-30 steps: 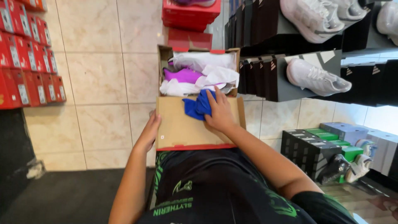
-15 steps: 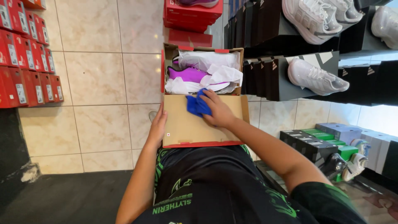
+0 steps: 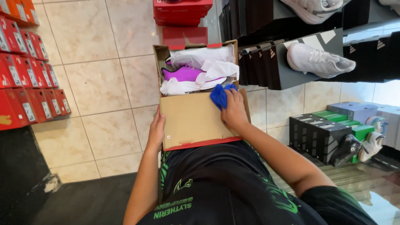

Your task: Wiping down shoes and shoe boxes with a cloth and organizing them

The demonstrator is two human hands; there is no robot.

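Head view: our left hand (image 3: 156,131) grips the open shoe box (image 3: 196,121) on our lap, while our right hand (image 3: 234,111) presses a blue cloth (image 3: 219,95) on its flap's far right corner. Pressing harder there could tip the box and spill the purple shoe (image 3: 183,74).

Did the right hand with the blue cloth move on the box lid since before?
Yes. The right hand slid the blue cloth up the box lid, toward the purple shoe.
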